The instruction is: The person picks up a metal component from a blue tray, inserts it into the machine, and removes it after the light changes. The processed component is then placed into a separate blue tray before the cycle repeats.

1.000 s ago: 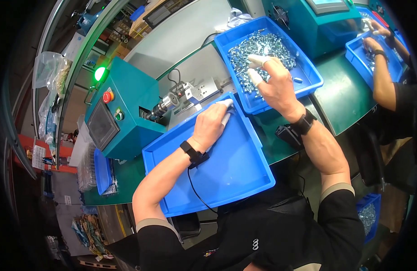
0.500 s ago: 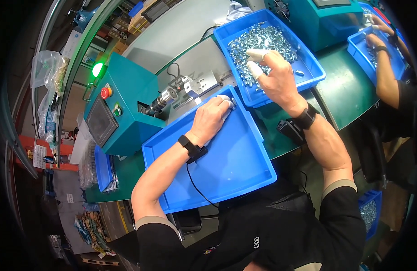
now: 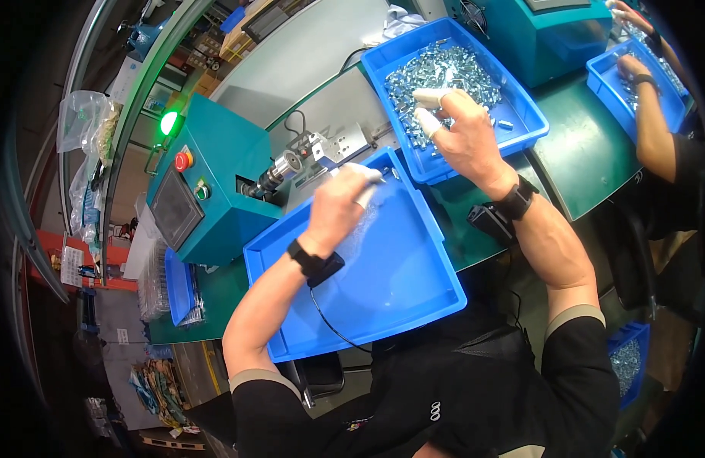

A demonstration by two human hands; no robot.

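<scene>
My left hand [image 3: 339,204], with white covers on its fingertips, is over the far part of a shallow blue tray [image 3: 398,294]. Its fingers are pinched together, and a small metal part [image 3: 380,181] shows at the tips, slightly blurred. One or more similar parts [image 3: 394,173] lie in the tray's far right corner. My right hand [image 3: 471,141], fingertips also covered, hovers over a blue bin [image 3: 530,122] holding a heap of small shiny metal pieces [image 3: 452,65]. Its thumb and forefinger are spread, with nothing visible between them.
A teal machine [image 3: 230,153] with a screen, red button and metal chuck [image 3: 287,162] stands behind the tray, beside a metal fixture [image 3: 341,145]. A green light [image 3: 168,122] glows above it. At right, another person's hands [image 3: 633,67] work over another blue bin [image 3: 604,84].
My left hand has lifted from the tray's far right corner and moved left toward the chuck and fixture. The right hand has barely moved, its fingers still spread.
</scene>
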